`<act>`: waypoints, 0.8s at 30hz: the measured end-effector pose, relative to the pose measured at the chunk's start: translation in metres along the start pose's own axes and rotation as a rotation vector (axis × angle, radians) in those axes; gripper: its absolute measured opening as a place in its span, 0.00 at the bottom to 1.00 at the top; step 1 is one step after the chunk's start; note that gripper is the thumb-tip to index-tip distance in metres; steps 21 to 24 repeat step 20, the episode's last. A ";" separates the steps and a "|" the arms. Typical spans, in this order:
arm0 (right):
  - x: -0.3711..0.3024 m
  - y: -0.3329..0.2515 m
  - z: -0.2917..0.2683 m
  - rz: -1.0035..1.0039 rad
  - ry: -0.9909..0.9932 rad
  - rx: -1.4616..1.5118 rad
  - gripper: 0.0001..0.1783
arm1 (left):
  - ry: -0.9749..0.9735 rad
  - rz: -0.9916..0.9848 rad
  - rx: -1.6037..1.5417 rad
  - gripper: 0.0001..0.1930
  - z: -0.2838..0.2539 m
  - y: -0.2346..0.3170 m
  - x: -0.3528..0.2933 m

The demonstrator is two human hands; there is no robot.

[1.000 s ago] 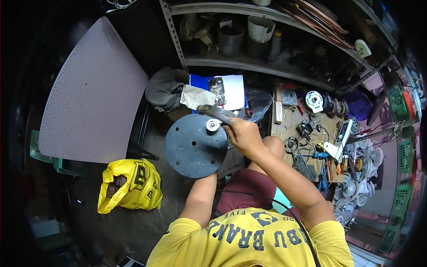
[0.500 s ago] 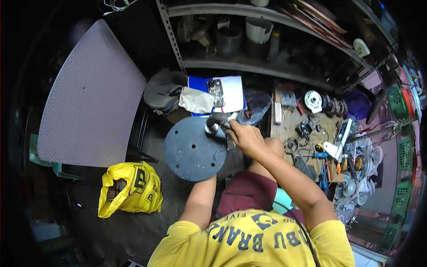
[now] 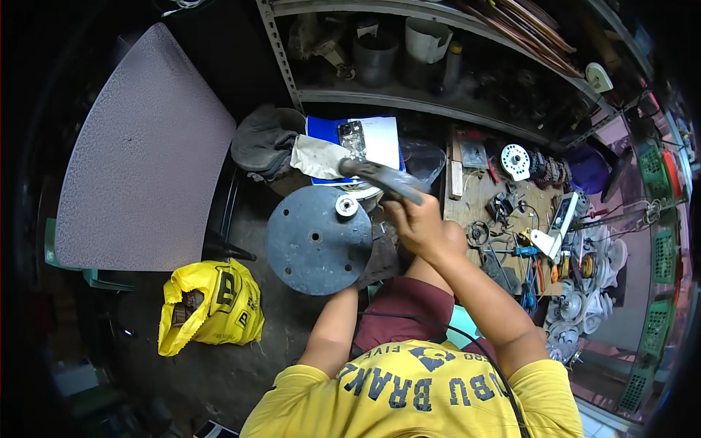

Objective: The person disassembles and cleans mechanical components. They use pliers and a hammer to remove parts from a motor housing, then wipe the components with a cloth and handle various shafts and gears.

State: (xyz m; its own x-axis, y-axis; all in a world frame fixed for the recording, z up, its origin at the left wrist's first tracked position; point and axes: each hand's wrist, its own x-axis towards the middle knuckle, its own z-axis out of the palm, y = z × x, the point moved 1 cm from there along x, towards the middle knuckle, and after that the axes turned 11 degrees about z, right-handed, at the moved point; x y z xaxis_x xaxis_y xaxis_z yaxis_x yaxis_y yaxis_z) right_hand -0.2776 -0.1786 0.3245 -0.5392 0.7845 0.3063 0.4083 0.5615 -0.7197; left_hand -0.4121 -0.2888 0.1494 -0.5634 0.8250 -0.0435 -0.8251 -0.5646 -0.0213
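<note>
My right hand (image 3: pixel 418 225) is closed round a hammer (image 3: pixel 383 179), whose dark head is lifted over the far edge of the disc and is slightly blurred. Below it is a dark blue-grey round plate (image 3: pixel 303 252) with a centre hole and several smaller holes near its rim. A short silver cylindrical bushing (image 3: pixel 347 206) stands upright at the plate's far right hole. My left forearm (image 3: pixel 330 321) runs under the plate, which hides my left hand and its fingers.
A yellow plastic bag (image 3: pixel 219 303) sits on the floor, beside a pale chair back (image 3: pixel 146 160). Behind the plate lie a blue folder (image 3: pixel 387 135) and grey cloth (image 3: pixel 266 142). A wooden board (image 3: pixel 475 197) with tools and parts stands right. Metal shelving (image 3: pixel 409 106) spans the back.
The hammer has risen off the bushing and swung up and right with my right hand. The bushing's top now shows. The plate has stayed nearly in place.
</note>
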 end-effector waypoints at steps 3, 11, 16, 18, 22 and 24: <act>-0.005 -0.002 -0.019 0.100 0.053 0.131 0.09 | 0.017 -0.015 0.291 0.29 -0.020 0.002 -0.018; -0.047 0.070 -0.050 0.420 0.129 0.516 0.14 | -0.349 -1.329 2.482 0.21 -0.037 0.159 -0.114; -0.076 0.086 -0.093 0.560 0.254 0.598 0.10 | -0.002 -0.207 3.075 0.16 0.086 0.319 -0.150; -0.090 0.109 -0.112 0.607 0.253 0.522 0.12 | 0.161 0.133 3.341 0.14 0.110 0.375 -0.141; -0.103 0.130 -0.122 0.639 0.255 0.579 0.15 | 0.611 -0.629 3.524 0.13 0.110 0.447 -0.136; -0.103 0.130 -0.122 0.639 0.255 0.579 0.15 | 0.611 -0.629 3.524 0.13 0.110 0.447 -0.136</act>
